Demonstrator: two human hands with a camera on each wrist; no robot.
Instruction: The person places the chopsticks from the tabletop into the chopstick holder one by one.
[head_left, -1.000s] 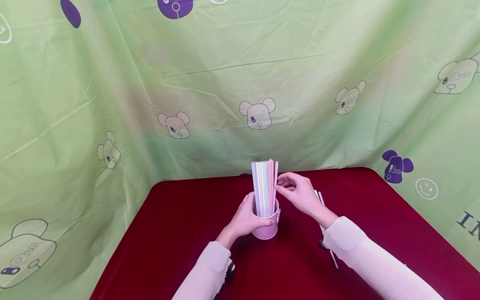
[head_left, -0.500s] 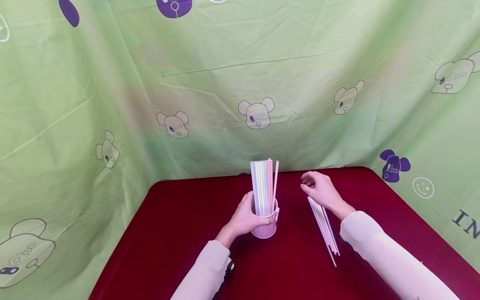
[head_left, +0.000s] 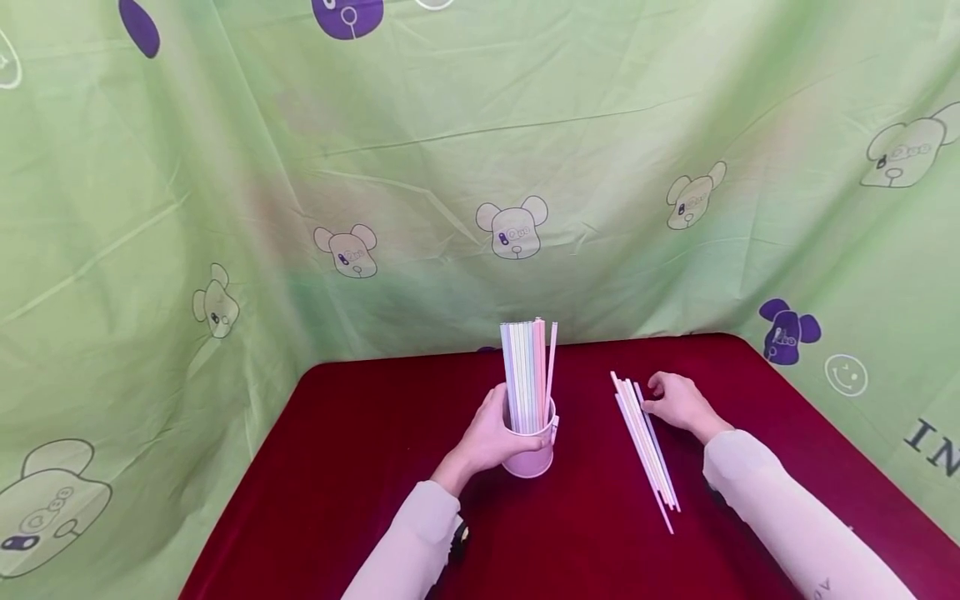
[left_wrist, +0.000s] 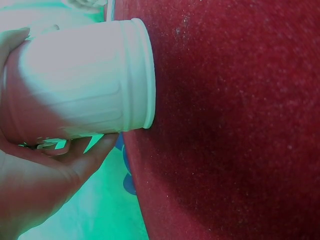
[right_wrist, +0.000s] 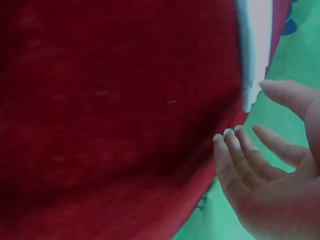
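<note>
My left hand grips a small pink bucket around its upper part, thumb across the front below the rim. Inside the bucket stands a bunch of pastel straws, with one pink straw leaning apart at the right. In the left wrist view the bucket appears sideways, its base close to the red cloth. My right hand is beside the far ends of several loose straws on the table. The right wrist view shows its fingers spread and holding nothing, the thumb tip right at the straws' ends.
The table is covered in dark red cloth. Green fabric printed with bear heads hangs behind it and along both sides, close to the table's back edge.
My right hand has left the pink straw at the bucket and moved right to the loose straws, which now show fully. The pink straw leans farther right; my left hand stays on the bucket.
</note>
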